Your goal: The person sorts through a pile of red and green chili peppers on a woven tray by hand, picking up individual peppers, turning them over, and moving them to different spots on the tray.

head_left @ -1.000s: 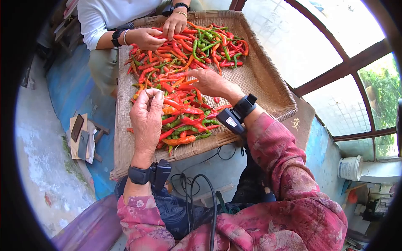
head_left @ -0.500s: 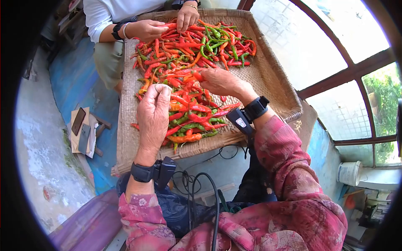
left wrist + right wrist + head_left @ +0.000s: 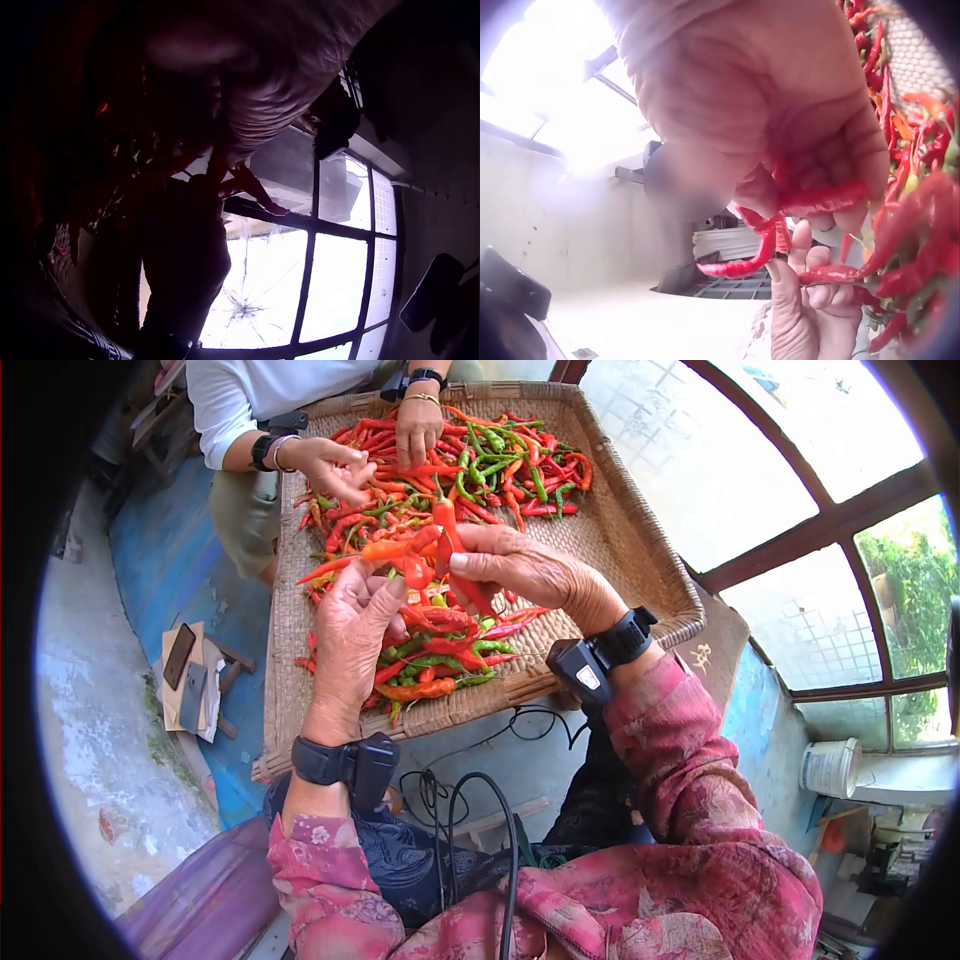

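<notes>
Red chili peppers are gripped in my right hand, one with its stem pointing up, raised over the heap. Close by, my left hand has its thumb and fingers curled at the stem end of a red chili pepper. An orange-red pepper spans across above its fingertips. In the right wrist view, a curved red pepper hangs below my right fingers, just over the left thumb. Beneath both hands lies a heap of red, orange and green chili peppers on a woven tray. The left wrist view is very dark.
Across the tray, another person's hands work at the far part of the heap. Windows line the right side. Two phones lie on a small stool at left. A black cable runs over my lap; a white bucket stands at right.
My right hand has come up off the heap with red chili peppers and moved in close to my left hand. The other person's hands have spread apart.
</notes>
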Available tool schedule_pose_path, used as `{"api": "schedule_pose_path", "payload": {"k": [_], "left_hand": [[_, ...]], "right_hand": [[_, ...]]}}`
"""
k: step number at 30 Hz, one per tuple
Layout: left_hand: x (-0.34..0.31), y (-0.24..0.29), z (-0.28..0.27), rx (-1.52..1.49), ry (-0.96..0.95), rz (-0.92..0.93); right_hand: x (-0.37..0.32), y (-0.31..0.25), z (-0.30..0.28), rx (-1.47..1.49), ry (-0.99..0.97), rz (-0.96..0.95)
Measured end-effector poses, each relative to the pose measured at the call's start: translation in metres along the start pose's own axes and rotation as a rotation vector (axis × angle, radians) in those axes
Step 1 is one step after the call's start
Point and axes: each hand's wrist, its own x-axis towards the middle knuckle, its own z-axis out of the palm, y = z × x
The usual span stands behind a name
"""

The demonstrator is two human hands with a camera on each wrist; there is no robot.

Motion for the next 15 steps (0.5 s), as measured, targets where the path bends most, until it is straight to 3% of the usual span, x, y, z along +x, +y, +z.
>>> {"api": "schedule_pose_path", "payload": {"k": [2, 7, 15], "left_hand": [[-0.002, 0.003, -0.002, -0.096, -0.083, -0.103], [-0.005, 0.005, 0.001, -0.125, -0.136, -0.087], [-0.005, 0.014, 0.003, -0.412, -0.135, -0.181]], "right_hand": [[0.000, -0.007, 0.006, 0.048, -0.052, 0.049], [0.004, -0.008, 0.010, 0.086, -0.080, 0.055], [0.015, -0.008, 0.026, -0.111, -0.033, 0.104]]}}
